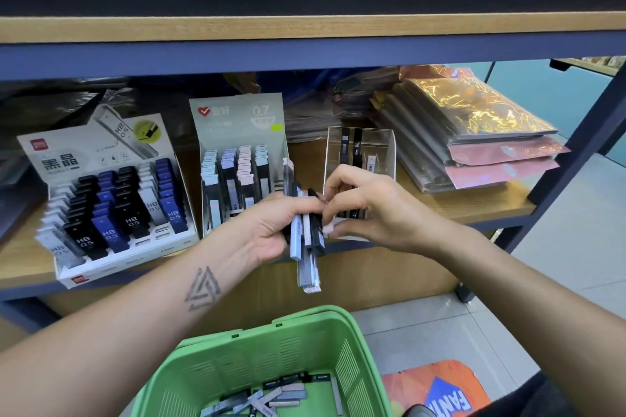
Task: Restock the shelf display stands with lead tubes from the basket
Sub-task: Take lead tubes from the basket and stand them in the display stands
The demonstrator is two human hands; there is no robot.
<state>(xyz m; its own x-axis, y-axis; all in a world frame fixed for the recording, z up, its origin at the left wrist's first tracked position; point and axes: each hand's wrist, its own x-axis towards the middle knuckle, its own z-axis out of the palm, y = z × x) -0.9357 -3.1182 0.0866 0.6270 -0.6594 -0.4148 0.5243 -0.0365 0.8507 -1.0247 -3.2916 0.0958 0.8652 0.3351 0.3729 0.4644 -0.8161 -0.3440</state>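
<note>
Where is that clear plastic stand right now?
In the head view, the clear plastic stand sits on the wooden shelf, right of the 0.7 display box and left of the stacked shiny packets, just behind the right hand.

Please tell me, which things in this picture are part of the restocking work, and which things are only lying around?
Part of the job:
- bundle of lead tubes, gripped by the left hand
- right hand, pinching one tube of the bundle
- green basket with loose tubes
- HB 0.5 display stand
- 0.7 display stand
- clear stand

Only lying around:
- stacked wrapped packs
- orange floor mat
</note>
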